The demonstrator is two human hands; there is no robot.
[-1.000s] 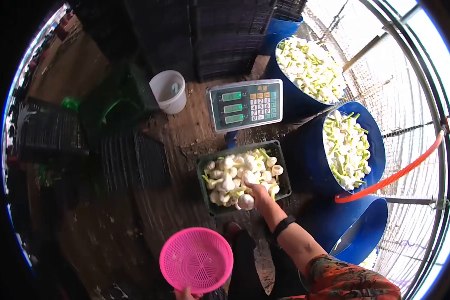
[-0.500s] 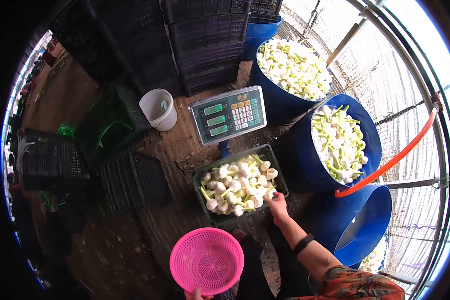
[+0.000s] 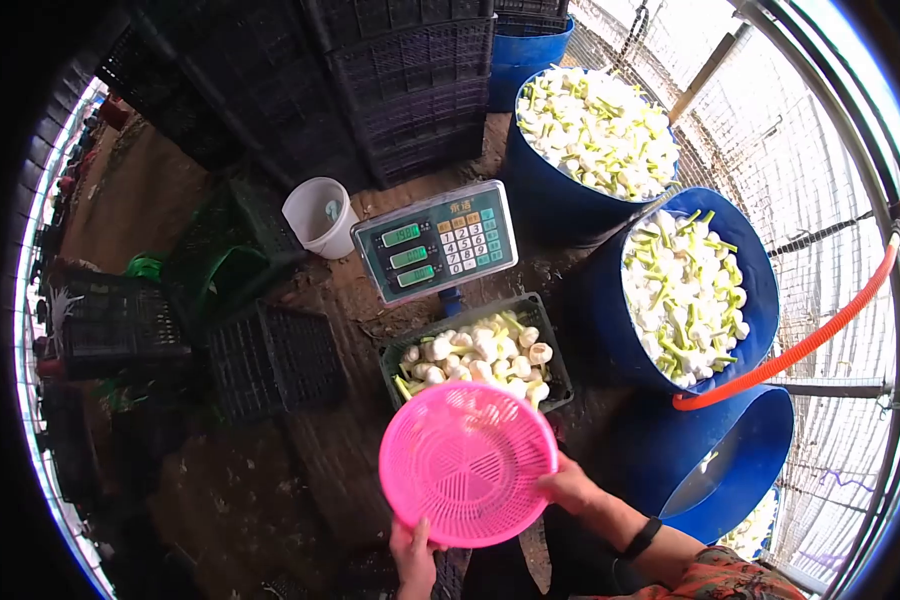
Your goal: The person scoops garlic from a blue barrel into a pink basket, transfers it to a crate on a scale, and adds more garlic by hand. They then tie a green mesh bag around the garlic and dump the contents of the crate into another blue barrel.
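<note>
Apparently light and slightly flexible, the pink basket (image 3: 468, 468) suits a rim hold, left hand (image 3: 414, 558) gripping the near side, right hand (image 3: 576, 487) the right.

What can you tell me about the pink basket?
The pink basket is round and looks like plastic, with a smooth rim, perforated sides and a slotted, radiating base. It appears empty, its open top facing the camera. The left hand grips its near rim, the right hand its right side. It overlaps part of the garlic crate in view.
</note>
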